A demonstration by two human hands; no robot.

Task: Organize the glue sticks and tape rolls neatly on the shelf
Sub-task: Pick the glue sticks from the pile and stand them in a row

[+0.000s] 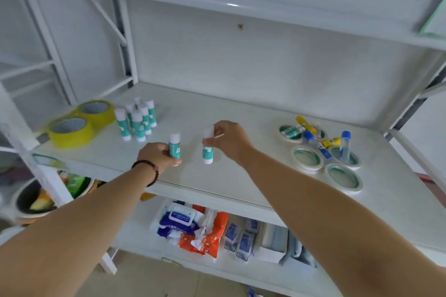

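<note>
My left hand (pixel 156 155) grips a teal and white glue stick (pixel 174 146) upright just above the white shelf (pixel 241 128). To its right, my right hand (pixel 229 140) pinches the cap of a second glue stick (pixel 207 152), also upright. Several matching glue sticks (pixel 138 117) stand in a cluster at the back left, beside two yellow tape rolls (pixel 80 122). On the right lie several white tape rolls (pixel 325 164) with blue-capped and yellow glue tubes (pixel 316 142) scattered across them.
The shelf above (pixel 265 0) overhangs the work area. Below, a lower shelf holds wipe packets (pixel 181 222) and small boxes (pixel 243 239). A bowl with items (pixel 36 198) sits at the lower left behind a white frame post (pixel 31 147).
</note>
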